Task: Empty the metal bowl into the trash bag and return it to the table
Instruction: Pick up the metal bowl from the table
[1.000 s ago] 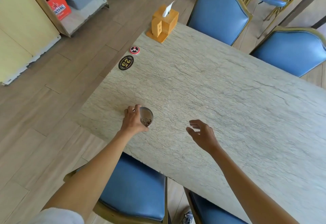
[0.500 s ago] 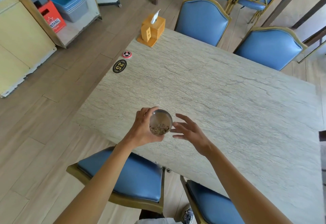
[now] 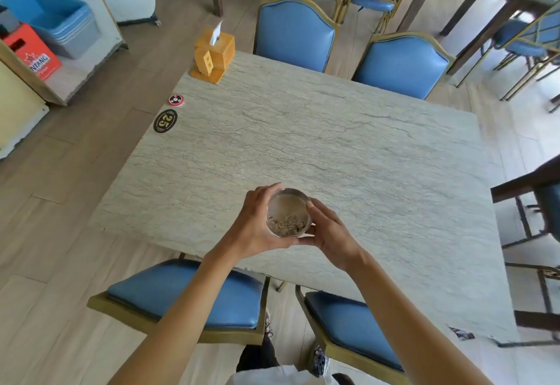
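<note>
The metal bowl (image 3: 289, 213) is held above the near part of the bench (image 3: 348, 154), upright, with its open mouth facing the camera. A small heap of dark and pale scraps (image 3: 287, 221) lies in the bottom of the bowl, toward its near side.

The left hand (image 3: 256, 222) grasps the bowl from the left. Its fingers curl around the far-left wall, with one fingertip at the upper rim. The thumb passes under the near side of the bowl.

The right hand (image 3: 328, 231) grasps the bowl from the right. Its fingers lie against the right wall and rim. Its thumb meets the left thumb below the near edge of the bowl. Both hands are closed on the bowl; neither is released.

The bench is a pale stone-patterned slab. At its far-left corner stands a wooden tissue box (image 3: 214, 55) with a white tissue projecting from the top. Along the left edge lie a round red and white disc (image 3: 176, 100) and, just nearer, a black oval plaque (image 3: 165, 121) bearing the number 25. All three items are well apart from the bowl.

Two blue padded chairs (image 3: 292, 35) stand at the far side of the bench. Two more (image 3: 188, 293) are pushed in at the near side, below the forearms. A red crate (image 3: 31, 51) and stacked blue and grey bins (image 3: 57, 18) sit on a low shelf at far left.
</note>
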The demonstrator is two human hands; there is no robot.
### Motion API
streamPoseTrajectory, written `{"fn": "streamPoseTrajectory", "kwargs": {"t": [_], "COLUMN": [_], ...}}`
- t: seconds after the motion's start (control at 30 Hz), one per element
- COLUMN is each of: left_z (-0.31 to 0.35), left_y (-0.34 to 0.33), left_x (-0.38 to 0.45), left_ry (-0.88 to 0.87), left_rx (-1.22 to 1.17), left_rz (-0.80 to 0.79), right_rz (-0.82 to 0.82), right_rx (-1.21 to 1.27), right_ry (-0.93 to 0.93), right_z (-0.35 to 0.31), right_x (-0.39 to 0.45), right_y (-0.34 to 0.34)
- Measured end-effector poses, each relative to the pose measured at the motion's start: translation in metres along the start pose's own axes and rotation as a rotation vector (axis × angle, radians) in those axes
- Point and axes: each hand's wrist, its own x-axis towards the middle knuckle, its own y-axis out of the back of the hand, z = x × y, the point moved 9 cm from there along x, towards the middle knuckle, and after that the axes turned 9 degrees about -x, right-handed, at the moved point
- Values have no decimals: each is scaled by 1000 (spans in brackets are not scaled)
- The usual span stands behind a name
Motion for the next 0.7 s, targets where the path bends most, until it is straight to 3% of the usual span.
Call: {"fn": "streamPoseTrajectory", "kwargs": {"t": [0.4, 0.7], "left_z": [63, 136], "left_y": [-82, -180], "left_x": [-5, -25], "left_ry": [-39, -61], "left_rx": [-16, -34], "left_rz": [-149, -239], "right_rz": [98, 152], "right_rx": [302, 423], "right_ry": [-10, 67], "right_z": [30, 44], "right_x": [-66, -151], "right_y": [61, 156]}}
